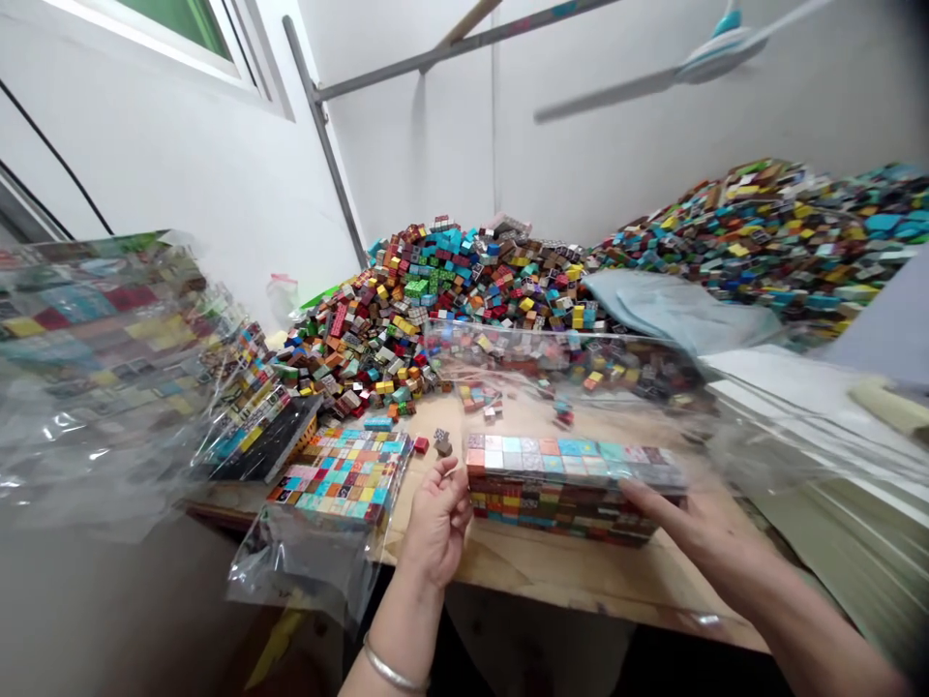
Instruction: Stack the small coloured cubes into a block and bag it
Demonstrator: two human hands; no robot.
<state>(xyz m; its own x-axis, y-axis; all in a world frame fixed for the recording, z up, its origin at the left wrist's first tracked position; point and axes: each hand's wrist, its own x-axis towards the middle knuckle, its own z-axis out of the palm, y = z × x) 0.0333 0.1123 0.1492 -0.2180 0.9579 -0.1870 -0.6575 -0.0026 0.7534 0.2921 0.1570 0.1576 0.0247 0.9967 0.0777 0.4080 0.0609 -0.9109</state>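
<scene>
A long, neatly packed stack of small colourful cubes (558, 503) lies on the wooden table in front of me, within a clear plastic bag (552, 348) that spreads out behind and above it. At the stack's left end my left hand (440, 518) is closed, thumb and fingertips pinched at what looks like the bag's edge. My right hand (707, 532) grips the stack's right end, with the thumb along its front top edge. The other right fingers are blurred or hidden behind plastic.
Loose cubes are heaped in a big pile (435, 290) at the back, with another pile (784, 232) at right. A bagged flat block of cubes (341, 474) lies to the left, near a larger wrapped bundle (108, 329). White sheets (813, 397) are stacked at right.
</scene>
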